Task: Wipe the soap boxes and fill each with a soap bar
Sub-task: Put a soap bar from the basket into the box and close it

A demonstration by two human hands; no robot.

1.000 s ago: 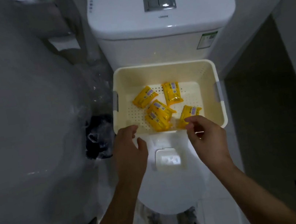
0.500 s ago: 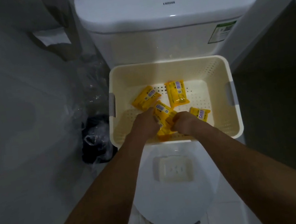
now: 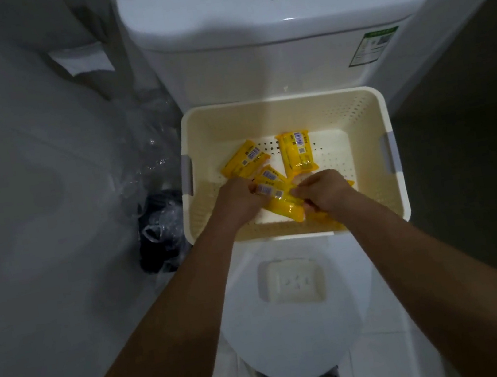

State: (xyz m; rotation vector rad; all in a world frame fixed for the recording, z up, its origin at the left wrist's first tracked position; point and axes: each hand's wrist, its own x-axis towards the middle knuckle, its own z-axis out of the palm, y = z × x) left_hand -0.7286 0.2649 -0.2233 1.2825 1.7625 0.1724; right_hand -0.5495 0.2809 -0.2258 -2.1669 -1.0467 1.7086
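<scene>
Inside perforated plastic basket [image 3: 281, 115], both hands [image 3: 236, 201] [image 3: 325, 191] pinch glossy wrapped soap bar [image 3: 280, 203].

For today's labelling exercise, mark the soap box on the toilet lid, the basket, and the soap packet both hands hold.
soap box [image 3: 291, 282], head view, its middle.
basket [image 3: 279, 103], head view, far rim.
soap packet [image 3: 282, 204], head view, wrapper between the hands.

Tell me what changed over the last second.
Both hands went from hovering at the basket's near rim down into the basket; left hand and right hand now grip one yellow soap packet between them. The other packets and the soap box on the toilet lid stayed put.
</scene>
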